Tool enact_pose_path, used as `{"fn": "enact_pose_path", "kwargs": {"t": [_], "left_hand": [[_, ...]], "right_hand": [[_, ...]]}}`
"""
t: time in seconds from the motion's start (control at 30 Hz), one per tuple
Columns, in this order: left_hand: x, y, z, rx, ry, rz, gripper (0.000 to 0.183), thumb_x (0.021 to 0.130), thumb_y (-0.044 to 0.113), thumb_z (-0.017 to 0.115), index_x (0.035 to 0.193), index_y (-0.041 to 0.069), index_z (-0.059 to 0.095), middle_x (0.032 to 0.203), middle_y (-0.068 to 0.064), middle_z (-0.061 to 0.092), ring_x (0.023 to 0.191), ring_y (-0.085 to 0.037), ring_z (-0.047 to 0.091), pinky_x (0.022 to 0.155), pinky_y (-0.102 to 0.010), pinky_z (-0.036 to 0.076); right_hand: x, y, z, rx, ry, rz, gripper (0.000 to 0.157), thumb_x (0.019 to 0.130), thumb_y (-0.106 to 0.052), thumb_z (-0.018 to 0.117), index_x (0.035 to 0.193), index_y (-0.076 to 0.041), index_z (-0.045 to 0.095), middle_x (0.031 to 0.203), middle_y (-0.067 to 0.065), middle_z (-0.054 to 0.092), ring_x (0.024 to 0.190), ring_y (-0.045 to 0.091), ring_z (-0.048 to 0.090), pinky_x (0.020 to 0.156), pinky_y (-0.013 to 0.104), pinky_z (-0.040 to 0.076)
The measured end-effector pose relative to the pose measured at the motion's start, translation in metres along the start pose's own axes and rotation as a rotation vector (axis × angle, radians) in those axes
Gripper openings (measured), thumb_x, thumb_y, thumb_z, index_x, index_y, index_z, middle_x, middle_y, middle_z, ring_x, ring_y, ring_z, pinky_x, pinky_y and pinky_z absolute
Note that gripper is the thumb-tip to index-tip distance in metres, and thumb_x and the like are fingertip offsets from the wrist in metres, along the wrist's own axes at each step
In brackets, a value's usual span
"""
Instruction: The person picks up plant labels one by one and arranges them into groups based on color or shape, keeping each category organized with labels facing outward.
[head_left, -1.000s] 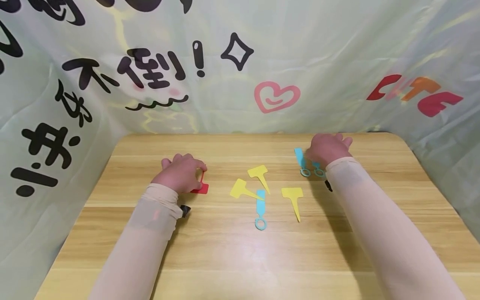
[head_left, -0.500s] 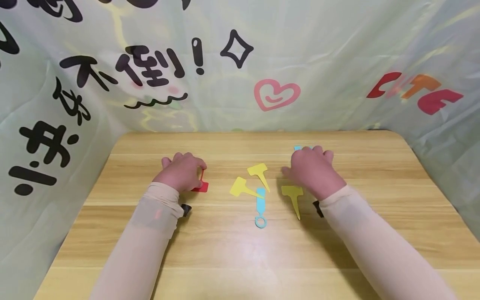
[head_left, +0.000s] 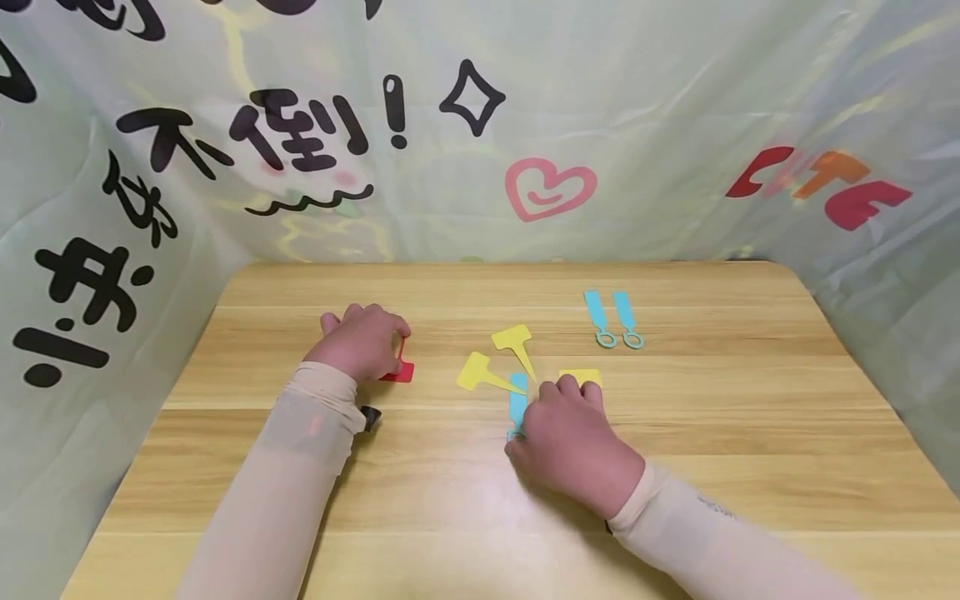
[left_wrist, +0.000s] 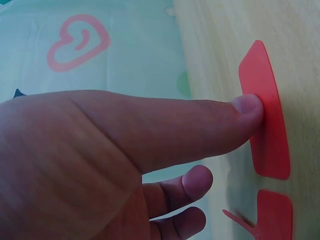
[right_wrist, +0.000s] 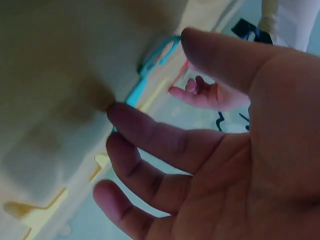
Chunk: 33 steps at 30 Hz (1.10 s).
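Note:
My left hand (head_left: 356, 343) rests at the left of the table, its straight thumb pressing a red plant label (left_wrist: 270, 142). A second red label (left_wrist: 275, 215) with a thin stem lies beside that one in the left wrist view. My left index finger is hidden there. Over a blue tag with a ring end (head_left: 518, 398) is my right hand (head_left: 573, 446), thumb tip at the ring. Its fingers are spread apart from the thumb in the right wrist view, near the blue tag (right_wrist: 135, 93); whether they touch it, I cannot tell.
Two yellow T-shaped plant labels (head_left: 476, 372) lie left of and above the blue tag, one stem crossing its end. Another yellow label (head_left: 580, 377) is partly covered by my right hand. Two more blue tags (head_left: 623, 310) lie side by side at the back right.
My right hand has left the two blue tags at the back right and come forward and left to the single blue tag. My left hand has stayed on the red label.

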<state>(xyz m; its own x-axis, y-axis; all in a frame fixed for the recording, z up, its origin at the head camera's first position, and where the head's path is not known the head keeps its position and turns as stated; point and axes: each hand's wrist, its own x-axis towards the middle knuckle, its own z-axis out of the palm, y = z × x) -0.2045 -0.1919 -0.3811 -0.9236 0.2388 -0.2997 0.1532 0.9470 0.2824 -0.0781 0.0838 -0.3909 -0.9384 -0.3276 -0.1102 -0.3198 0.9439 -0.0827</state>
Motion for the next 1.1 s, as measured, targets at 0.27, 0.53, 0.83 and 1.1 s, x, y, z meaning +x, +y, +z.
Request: {"fn": "enact_pose_path", "kwargs": {"t": [0.27,0.53,0.83,1.1], "left_hand": [[0.0,0.0,-0.001,0.002,-0.008,-0.006,0.052,0.082,0.019,0.084,0.132,0.025,0.07,0.129,-0.009,0.058,0.111,-0.034,0.041,0.089,-0.056,0.019],[0.0,0.0,0.0,-0.009,-0.018,-0.009,0.052,0.082,0.018,0.083,0.132,0.024,0.07,0.131,-0.009,0.058,0.111,-0.034,0.041,0.089,-0.055,0.019],[0.001,-0.001,-0.001,-0.025,-0.024,-0.008,0.052,0.082,0.018,0.083,0.132,0.024,0.069,0.133,-0.008,0.058,0.11,-0.034,0.041,0.088,-0.055,0.018],[0.001,-0.001,-0.001,-0.033,-0.022,-0.012,0.052,0.082,0.018,0.083,0.132,0.024,0.07,0.132,-0.008,0.058,0.11,-0.034,0.041,0.088,-0.056,0.018]], "right_hand": [[-0.007,-0.009,0.014,-0.067,0.144,-0.05,0.041,0.083,-0.02,0.063,0.048,-0.019,0.042,0.065,0.0,0.036,0.072,0.026,0.034,0.074,0.047,0.029],[-0.006,-0.011,0.016,-0.078,0.115,-0.059,0.04,0.085,-0.02,0.06,0.049,-0.019,0.043,0.066,0.0,0.037,0.074,0.026,0.036,0.074,0.047,0.03],[-0.007,-0.01,0.014,-0.067,0.141,-0.045,0.042,0.084,-0.022,0.065,0.049,-0.019,0.043,0.067,-0.001,0.036,0.076,0.026,0.035,0.077,0.049,0.029],[-0.003,-0.008,0.013,-0.02,0.095,-0.019,0.041,0.084,-0.021,0.066,0.049,-0.018,0.045,0.065,0.0,0.039,0.073,0.026,0.035,0.074,0.047,0.028]]}}
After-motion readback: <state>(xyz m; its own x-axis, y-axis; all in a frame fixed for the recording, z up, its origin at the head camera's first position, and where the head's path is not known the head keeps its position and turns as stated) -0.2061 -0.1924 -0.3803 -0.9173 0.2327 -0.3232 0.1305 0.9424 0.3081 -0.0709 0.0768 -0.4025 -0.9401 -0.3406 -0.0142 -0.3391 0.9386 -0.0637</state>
